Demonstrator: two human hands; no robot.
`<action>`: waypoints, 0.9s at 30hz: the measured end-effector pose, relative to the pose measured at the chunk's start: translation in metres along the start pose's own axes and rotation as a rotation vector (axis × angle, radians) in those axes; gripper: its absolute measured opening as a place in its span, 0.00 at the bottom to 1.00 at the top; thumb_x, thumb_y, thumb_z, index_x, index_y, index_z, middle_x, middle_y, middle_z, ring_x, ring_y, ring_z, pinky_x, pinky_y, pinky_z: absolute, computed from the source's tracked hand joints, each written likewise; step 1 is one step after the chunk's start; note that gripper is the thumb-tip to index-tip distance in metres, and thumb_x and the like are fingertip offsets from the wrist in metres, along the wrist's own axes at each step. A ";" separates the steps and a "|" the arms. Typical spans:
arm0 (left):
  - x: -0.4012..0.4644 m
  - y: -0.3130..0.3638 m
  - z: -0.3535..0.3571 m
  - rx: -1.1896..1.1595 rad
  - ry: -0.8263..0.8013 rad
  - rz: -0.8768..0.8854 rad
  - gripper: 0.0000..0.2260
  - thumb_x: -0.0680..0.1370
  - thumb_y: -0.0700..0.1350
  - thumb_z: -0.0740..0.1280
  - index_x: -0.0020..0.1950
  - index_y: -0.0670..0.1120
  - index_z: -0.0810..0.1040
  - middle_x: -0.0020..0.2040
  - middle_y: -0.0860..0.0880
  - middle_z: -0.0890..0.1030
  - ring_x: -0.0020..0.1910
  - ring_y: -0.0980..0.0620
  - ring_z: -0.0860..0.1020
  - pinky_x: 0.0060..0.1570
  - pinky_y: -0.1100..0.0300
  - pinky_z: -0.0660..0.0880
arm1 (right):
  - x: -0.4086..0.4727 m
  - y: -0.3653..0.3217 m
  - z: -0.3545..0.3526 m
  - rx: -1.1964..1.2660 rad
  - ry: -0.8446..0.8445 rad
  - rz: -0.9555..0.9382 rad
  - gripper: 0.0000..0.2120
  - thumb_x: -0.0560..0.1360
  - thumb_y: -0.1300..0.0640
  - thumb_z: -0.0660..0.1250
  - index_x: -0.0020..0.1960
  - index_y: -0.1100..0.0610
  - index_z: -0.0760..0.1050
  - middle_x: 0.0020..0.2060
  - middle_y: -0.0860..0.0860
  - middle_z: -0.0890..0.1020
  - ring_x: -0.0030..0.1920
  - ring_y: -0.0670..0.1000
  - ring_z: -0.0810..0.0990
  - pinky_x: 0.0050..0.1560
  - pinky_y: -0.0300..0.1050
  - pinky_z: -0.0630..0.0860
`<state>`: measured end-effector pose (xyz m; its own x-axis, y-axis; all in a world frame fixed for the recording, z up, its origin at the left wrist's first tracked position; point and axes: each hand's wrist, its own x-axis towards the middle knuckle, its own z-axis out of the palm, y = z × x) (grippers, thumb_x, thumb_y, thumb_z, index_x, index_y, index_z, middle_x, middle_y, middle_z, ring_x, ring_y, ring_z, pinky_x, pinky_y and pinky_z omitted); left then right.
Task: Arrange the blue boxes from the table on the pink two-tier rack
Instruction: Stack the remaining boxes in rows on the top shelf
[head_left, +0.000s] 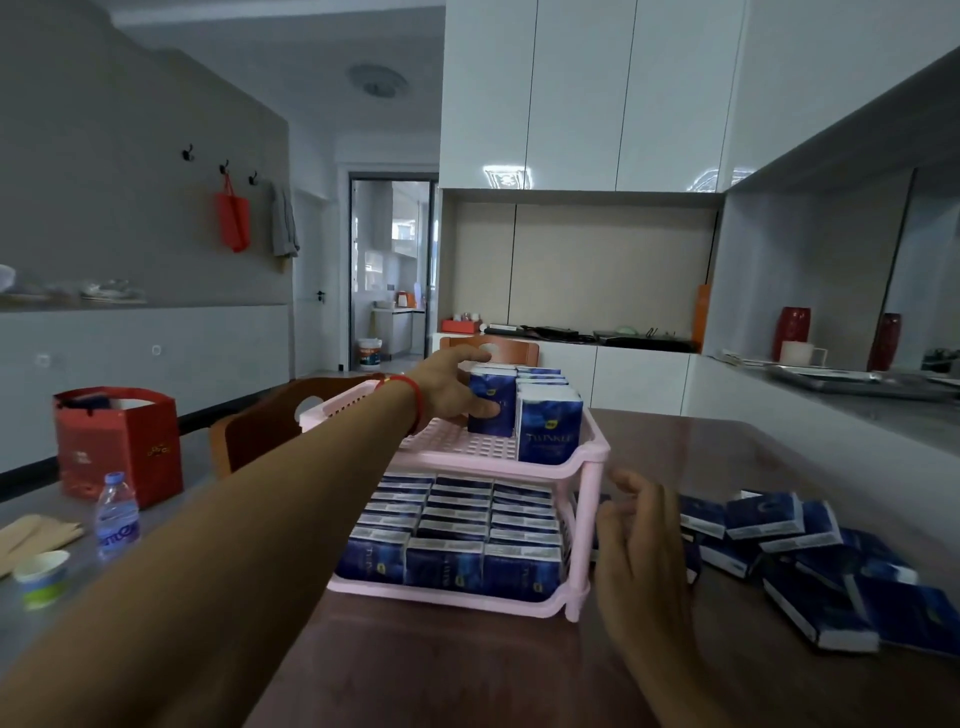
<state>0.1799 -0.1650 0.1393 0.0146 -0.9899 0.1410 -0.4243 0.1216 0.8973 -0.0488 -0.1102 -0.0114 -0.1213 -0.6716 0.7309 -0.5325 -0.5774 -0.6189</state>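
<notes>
Right hand (636, 540) near, fingers spread, empty, just beside loose blue boxes (810, 566) heaped on surface (519, 670). Pink rack (589, 514): lower tier full. Left hand (457, 389) pinches upright box (491, 410) on upper tier, thumb on front face. Likely light, slightly squashy, glossy packs; hold across broad faces.

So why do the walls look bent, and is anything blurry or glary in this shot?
Head view: the wide-angle lens bows the glossy white cabinets, which carry bright glare patches; the right hand and the loose blue boxes on the brown table are smeared by motion; the left hand gripping a blue box on the pink rack looks sharper; the room is dim.
</notes>
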 end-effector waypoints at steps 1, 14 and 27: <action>0.001 -0.001 0.000 0.000 0.001 -0.002 0.34 0.72 0.30 0.73 0.74 0.48 0.67 0.59 0.46 0.78 0.60 0.42 0.79 0.60 0.43 0.79 | 0.000 0.001 0.000 0.002 -0.002 -0.001 0.16 0.81 0.48 0.52 0.64 0.52 0.70 0.55 0.47 0.72 0.52 0.44 0.75 0.45 0.35 0.72; 0.004 -0.011 -0.004 0.158 0.016 0.006 0.34 0.69 0.35 0.78 0.71 0.46 0.68 0.62 0.45 0.80 0.61 0.43 0.79 0.63 0.41 0.77 | 0.001 0.003 0.003 0.042 0.004 0.010 0.19 0.79 0.43 0.50 0.63 0.49 0.70 0.54 0.46 0.73 0.51 0.47 0.79 0.46 0.51 0.82; -0.022 0.004 -0.003 0.170 -0.021 -0.035 0.36 0.72 0.31 0.74 0.75 0.45 0.62 0.63 0.43 0.77 0.62 0.42 0.77 0.55 0.52 0.79 | 0.001 0.000 -0.006 0.056 -0.024 0.047 0.17 0.79 0.47 0.51 0.62 0.52 0.70 0.55 0.47 0.73 0.53 0.45 0.75 0.49 0.39 0.72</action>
<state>0.1803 -0.1430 0.1413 0.0137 -0.9948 0.1009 -0.5708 0.0751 0.8176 -0.0539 -0.1084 -0.0095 -0.1243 -0.7092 0.6940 -0.4791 -0.5696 -0.6679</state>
